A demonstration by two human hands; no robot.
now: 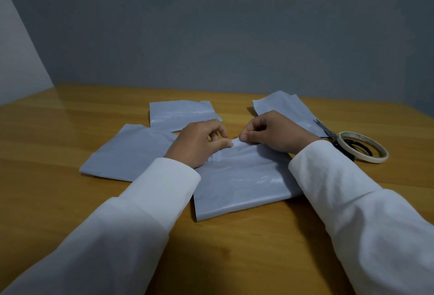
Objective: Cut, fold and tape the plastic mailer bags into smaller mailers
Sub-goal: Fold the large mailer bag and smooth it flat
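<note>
both hands, left hand [195, 144] & right hand [270, 133], pinch far edge of near mailer piece [242, 184] w/ curled fingers; tape roll [362, 146] right on worktop [58, 200].

Single head view: looks forward-down from above near table [70, 130] edge, close, wall behind.

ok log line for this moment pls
left hand + right hand: pinch near mailer top edge | scissors, tape roll: idle at right
</note>
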